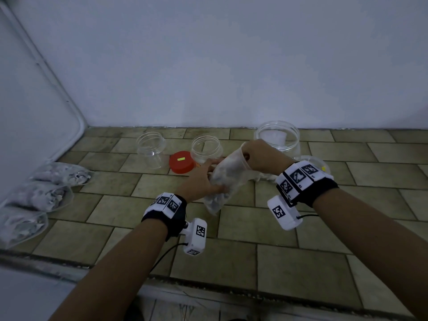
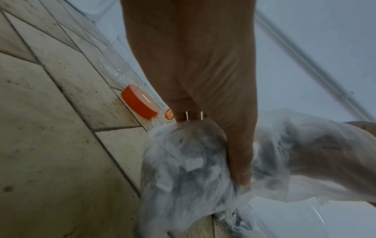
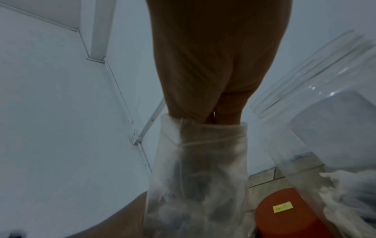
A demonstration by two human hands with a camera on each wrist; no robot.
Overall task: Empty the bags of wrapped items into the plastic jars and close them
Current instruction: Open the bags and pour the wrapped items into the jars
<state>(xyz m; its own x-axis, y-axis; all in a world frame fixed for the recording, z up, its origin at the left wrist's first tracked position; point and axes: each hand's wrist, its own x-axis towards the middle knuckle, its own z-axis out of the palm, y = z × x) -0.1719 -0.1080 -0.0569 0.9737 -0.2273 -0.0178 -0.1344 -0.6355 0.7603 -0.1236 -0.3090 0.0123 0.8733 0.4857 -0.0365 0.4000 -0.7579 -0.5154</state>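
A translucent bag (image 1: 228, 174) of pale wrapped items is held tilted above the tiled floor by both hands. My left hand (image 1: 203, 179) grips its middle, and its thumb (image 2: 238, 161) presses into the plastic. My right hand (image 1: 257, 156) holds the open top, its fingers tucked inside the bag's mouth (image 3: 203, 128). Two small clear jars (image 1: 151, 147) (image 1: 206, 149) stand open behind the bag. A red lid (image 1: 181, 162) lies flat between them. A large clear jar (image 1: 279, 135) stands open at the back right.
Three more filled bags (image 1: 62, 173) (image 1: 41, 195) (image 1: 20, 225) lie along the left wall. A clear container (image 1: 312, 162) sits by my right wrist, with white wrapped items (image 3: 346, 193) in a clear jar close by. The wall runs just behind the jars.
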